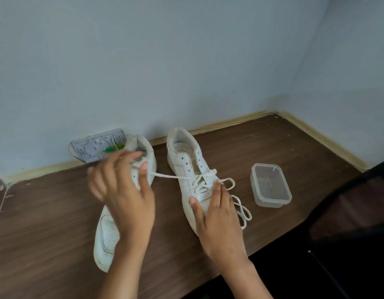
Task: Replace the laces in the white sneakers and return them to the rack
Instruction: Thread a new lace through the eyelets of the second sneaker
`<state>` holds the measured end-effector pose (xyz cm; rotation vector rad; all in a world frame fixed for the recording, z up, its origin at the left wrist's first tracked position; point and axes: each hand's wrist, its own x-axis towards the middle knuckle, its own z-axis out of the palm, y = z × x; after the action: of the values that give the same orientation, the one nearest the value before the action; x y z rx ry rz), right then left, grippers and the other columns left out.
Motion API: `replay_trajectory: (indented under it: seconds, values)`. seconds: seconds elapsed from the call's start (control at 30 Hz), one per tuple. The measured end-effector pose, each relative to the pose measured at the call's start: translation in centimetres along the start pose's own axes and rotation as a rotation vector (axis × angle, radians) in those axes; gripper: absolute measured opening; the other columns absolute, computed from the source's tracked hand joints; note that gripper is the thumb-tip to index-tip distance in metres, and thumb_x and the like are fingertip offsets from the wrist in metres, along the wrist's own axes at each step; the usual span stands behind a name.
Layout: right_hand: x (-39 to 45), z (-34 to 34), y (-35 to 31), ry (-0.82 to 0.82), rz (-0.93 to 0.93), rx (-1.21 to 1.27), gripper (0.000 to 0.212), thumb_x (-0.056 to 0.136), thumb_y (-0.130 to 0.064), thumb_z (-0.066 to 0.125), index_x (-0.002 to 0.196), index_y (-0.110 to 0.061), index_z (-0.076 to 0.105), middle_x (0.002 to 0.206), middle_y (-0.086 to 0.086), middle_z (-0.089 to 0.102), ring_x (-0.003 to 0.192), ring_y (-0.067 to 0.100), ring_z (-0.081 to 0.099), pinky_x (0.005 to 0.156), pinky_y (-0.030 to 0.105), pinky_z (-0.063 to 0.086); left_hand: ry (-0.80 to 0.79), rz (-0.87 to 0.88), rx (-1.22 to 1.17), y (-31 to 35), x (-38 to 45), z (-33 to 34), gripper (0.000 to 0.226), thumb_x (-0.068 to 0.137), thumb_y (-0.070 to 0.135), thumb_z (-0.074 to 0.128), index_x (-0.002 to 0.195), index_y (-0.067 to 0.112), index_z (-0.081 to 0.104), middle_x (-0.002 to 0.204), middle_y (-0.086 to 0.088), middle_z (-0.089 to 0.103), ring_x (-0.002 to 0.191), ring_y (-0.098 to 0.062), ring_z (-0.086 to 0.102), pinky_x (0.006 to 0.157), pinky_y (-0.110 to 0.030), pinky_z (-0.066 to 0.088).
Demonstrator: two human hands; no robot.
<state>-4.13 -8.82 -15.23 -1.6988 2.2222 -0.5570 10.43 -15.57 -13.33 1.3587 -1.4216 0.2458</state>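
Observation:
Two white sneakers lie on a dark wooden table (46,212), toes toward me. The left sneaker (107,234) has no lace that I can see. The right sneaker (186,169) is partly laced through its lower eyelets. My left hand (124,190), blurred, hovers over the left sneaker and pinches one end of the white lace (169,176), which runs taut to the right sneaker. My right hand (214,210) rests over the right sneaker's toe, thumb on one side and fingers on the other. The lace's other end (240,206) lies looped on the table beside that shoe.
A clear plastic container (270,186) stands open to the right of the sneakers. A grey wall socket plate (96,147) with a green plug sits behind the left sneaker. The walls meet in a corner at the back right. A dark chair (348,223) is at the right.

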Motion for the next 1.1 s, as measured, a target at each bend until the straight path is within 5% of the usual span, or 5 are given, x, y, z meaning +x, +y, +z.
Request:
replay_trajectory:
  seconds: [0.2,0.5,0.77,0.9,1.1]
  values:
    - [0.2,0.7,0.2,0.057,-0.023,-0.025,0.094,0.086,-0.072,-0.004,0.155,-0.008,0.005,0.161,0.010,0.017,0.148,0.019,0.016,0.118,0.027,0.013,-0.435,0.247,0.012,2.0,-3.0,2.2,0.019,0.093,0.031,0.053,0.101,0.023,0.069,0.098,0.010,0.068,0.103,-0.015,0.060,0.119,-0.042,0.016]
    - [-0.1,-0.1,-0.4,0.014,-0.020,-0.007,0.082,0.094,-0.064,0.013,0.155,-0.011,-0.001,0.162,0.006,0.010,0.149,0.017,0.010,0.119,0.026,0.009,0.006,-0.035,0.098,0.3,-1.1,0.8,0.009,0.100,0.013,0.052,0.097,0.010,0.060,0.090,-0.003,0.061,0.097,-0.025,0.056,0.117,-0.049,0.023]
    - [0.2,-0.5,-0.5,0.000,-0.027,0.102,0.077,0.097,-0.063,0.021,0.155,-0.013,0.009,0.160,0.003,0.017,0.147,0.016,0.016,0.118,0.027,0.016,-0.161,0.080,-0.015,1.1,-1.8,1.3,0.013,0.100,0.022,0.054,0.106,0.012,0.060,0.103,0.000,0.065,0.107,-0.022,0.058,0.117,-0.050,0.024]
    - [1.6,-2.4,1.3,0.188,0.008,0.335,0.042,0.100,-0.050,0.037,0.124,-0.024,0.059,0.117,-0.005,0.058,0.103,0.011,0.059,0.089,0.029,0.048,-0.164,0.129,-0.060,0.9,-1.7,1.4,0.015,0.096,0.015,0.057,0.108,0.011,0.065,0.105,-0.004,0.062,0.109,-0.022,0.053,0.115,-0.050,0.027]
    - [3.1,-5.8,4.9,0.207,0.154,0.348,0.011,0.094,-0.015,0.062,0.087,-0.022,0.067,0.079,-0.009,0.067,0.073,0.005,0.064,0.068,0.025,0.055,-0.309,0.235,-0.132,0.9,-2.0,1.8,0.019,0.091,0.014,0.062,0.109,0.013,0.069,0.110,-0.004,0.060,0.107,-0.022,0.053,0.104,-0.052,0.039]
